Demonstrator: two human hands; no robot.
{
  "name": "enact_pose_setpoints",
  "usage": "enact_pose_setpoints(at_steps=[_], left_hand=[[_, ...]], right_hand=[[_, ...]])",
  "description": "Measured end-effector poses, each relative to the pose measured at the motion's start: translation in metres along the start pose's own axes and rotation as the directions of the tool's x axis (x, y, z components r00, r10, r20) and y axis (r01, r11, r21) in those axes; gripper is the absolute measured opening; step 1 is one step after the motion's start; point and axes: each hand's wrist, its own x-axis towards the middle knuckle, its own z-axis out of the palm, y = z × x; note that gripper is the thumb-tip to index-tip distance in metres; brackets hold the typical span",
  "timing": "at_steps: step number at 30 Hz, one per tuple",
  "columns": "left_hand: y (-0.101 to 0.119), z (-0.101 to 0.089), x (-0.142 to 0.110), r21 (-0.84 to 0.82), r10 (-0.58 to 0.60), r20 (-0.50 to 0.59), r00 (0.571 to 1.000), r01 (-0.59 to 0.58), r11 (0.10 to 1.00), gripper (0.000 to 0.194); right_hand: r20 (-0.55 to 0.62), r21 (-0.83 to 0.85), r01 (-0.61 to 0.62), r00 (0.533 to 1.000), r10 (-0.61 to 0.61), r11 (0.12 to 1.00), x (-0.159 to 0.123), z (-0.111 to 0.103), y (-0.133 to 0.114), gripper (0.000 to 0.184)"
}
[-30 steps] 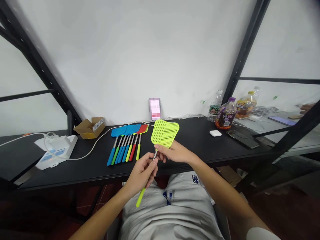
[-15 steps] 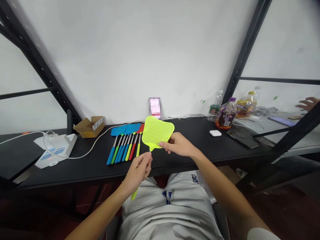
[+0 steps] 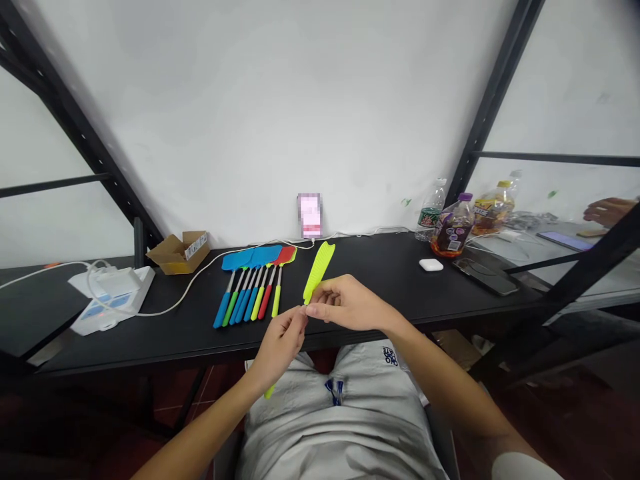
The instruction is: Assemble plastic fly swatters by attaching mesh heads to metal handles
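A yellow-green fly swatter is between my hands over the desk's front edge, its perforated head turned nearly edge-on. My left hand is closed around its shaft, and the handle's tip shows below that hand. With thumb and fingers pinched, my right hand grips the swatter at the base of its head, right beside my left fingertips. To the left lies a row of several fly swatters with blue, green, yellow and red grips, their heads overlapping toward the wall.
On the black desk are an open cardboard box, a white power strip with cables, a white earphone case, a dark phone and drink bottles. A screen leans on the wall. Another person's hand shows far right.
The swatter's head has turned from facing me broadly to nearly edge-on. My right hand has moved from the head's right edge down and left to its base, beside my left hand.
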Motion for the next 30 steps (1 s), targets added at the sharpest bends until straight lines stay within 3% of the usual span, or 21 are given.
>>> enact_pose_setpoints(at_steps=[3, 7, 11, 14, 19, 22, 25, 27, 30], left_hand=[[-0.003, 0.000, 0.000, 0.058, 0.039, -0.027, 0.999, -0.038, 0.998, 0.047], [-0.001, 0.002, 0.001, 0.009, -0.005, -0.007, 1.000, 0.005, 1.000, 0.045], [0.005, 0.002, 0.000, -0.082, -0.069, 0.025, 0.997, 0.071, 0.994, 0.045], [0.010, 0.000, -0.002, -0.144, -0.129, 0.107, 0.986, 0.144, 0.979, 0.047], [0.017, -0.003, -0.008, -0.264, -0.200, 0.304, 0.931, 0.284, 0.922, 0.049], [0.020, -0.003, -0.011, -0.292, -0.214, 0.398, 0.892, 0.345, 0.892, 0.049], [0.020, -0.002, -0.012, -0.285, -0.224, 0.418, 0.880, 0.362, 0.888, 0.050], [0.018, -0.002, -0.011, -0.282, -0.225, 0.401, 0.888, 0.354, 0.892, 0.050], [0.015, -0.002, -0.008, -0.286, -0.226, 0.373, 0.900, 0.343, 0.895, 0.050]], right_hand=[[-0.176, -0.107, -0.020, 0.984, 0.000, 0.994, 0.000, 0.016, -0.005, 0.040], [-0.202, -0.118, -0.017, 0.979, -0.007, 0.993, 0.001, 0.020, -0.001, 0.036], [-0.113, 0.116, -0.060, 0.991, 0.074, 0.991, 0.005, 0.006, 0.008, 0.021], [-0.036, 0.313, -0.033, 0.998, 0.046, 0.949, 0.008, -0.008, 0.014, 0.022], [-0.025, 0.452, 0.021, 1.000, -0.011, 0.892, 0.009, -0.023, 0.018, 0.027], [-0.133, 0.518, 0.039, 0.991, 0.035, 0.855, 0.009, -0.036, 0.025, 0.027], [-0.333, 0.415, 0.041, 0.937, 0.110, 0.909, 0.008, -0.057, 0.041, 0.029], [-0.369, 0.233, -0.076, 0.915, 0.160, 0.970, 0.008, -0.071, 0.057, 0.033], [-0.372, -0.024, -0.319, 0.882, 0.288, 0.947, 0.011, -0.080, 0.080, 0.032]])
